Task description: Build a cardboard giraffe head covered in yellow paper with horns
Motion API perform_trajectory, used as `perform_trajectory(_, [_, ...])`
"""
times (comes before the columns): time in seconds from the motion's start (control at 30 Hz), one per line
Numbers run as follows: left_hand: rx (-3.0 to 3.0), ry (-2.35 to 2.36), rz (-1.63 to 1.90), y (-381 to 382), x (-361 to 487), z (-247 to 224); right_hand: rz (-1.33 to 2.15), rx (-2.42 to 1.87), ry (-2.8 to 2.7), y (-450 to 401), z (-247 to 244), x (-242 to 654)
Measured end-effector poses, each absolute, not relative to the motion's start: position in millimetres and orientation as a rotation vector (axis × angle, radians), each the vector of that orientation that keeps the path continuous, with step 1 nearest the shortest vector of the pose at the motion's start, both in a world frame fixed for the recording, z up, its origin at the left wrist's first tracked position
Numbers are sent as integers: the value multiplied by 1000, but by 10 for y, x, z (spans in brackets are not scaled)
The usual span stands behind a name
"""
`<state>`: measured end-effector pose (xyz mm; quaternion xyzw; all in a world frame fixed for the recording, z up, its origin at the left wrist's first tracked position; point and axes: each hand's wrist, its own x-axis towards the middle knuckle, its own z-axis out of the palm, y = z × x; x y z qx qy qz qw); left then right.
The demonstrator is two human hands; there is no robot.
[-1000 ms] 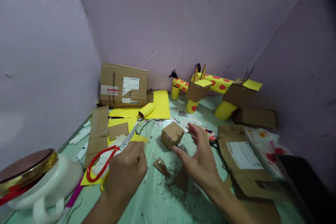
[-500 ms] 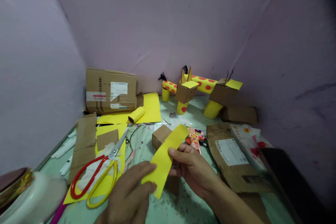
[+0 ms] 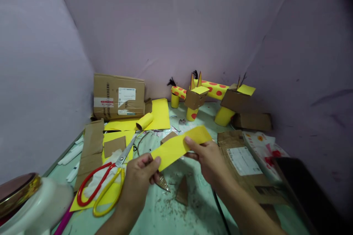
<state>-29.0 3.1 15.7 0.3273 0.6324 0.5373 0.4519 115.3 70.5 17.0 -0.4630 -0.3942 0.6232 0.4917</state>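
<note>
Looks like a little craft corner, maybe in somebody's home, though I can't really tell whose building it's in. The desk (image 3: pixel 198 218) is tucked between plain pale purple walls (image 3: pixel 176 25) and it's a proper making mess: big scissors (image 3: pixel 120 159), yellow paper (image 3: pixel 161 113), a labelled box (image 3: pixel 113 95), cardboard scraps (image 3: pixel 182 191), plus spotted animal figures (image 3: pixel 216 90) standing at the back.

From the person's head, the sole camera looks forward and down, close above the bare left hand (image 3: pixel 142 172) and bare right hand (image 3: pixel 206 156), facing the plain lilac back wall (image 3: pixel 154 25).
</note>
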Motion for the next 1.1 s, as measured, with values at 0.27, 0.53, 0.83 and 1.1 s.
perform_trajectory(0.27, [782,1593,1446,353,-258,130,1302,-1253,-1121,1191,-56,1176])
perform_trajectory(0.53, [618,1401,1846,501,-652,267,1358,-1114,-1303,1104,187,1325])
perform_trajectory(0.83, [428,1245,2093,425,-937,473,974,-1353,-1816,831,-181,970])
perform_trajectory(1.1, [448,1181,2117,420,-941,536,1875,-902,-892,923,143,1090])
